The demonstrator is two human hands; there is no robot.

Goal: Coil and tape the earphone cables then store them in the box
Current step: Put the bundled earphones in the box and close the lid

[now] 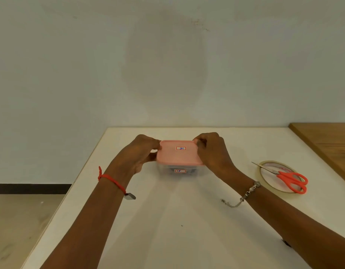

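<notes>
1. A clear plastic box stands on the white tabletop, in the middle of its far half and just short of the wall.
2. A pink lid sits on the box and covers its whole top. A small red-framed label is stuck on the lid, and a second label is on the near wall of the box.
3. Dark shapes show through the clear wall, but they are too blurred to tell whether they are the earphone cables.
4. The left hand is at 9 o'clock of the box. Its fingers are curled over the lid's corner at about 10 o'clock and its thumb presses the lid's left edge, so it grips the lid.
5. The right hand is at 3 o'clock of the box. Its fingers are bent round the lid's corner at about 2 o'clock and pinch the rim there.
6. A red string bracelet circles the left wrist and a silver bead bracelet circles the right.
7. A roll of clear tape lies flat at about 4 o'clock from the box, well apart from it.
8. Orange-handled scissors rest across the roll, closed, with the blades pointing to 10 o'clock.
9. A wooden surface adjoins the tabletop at 2 o'clock.
</notes>
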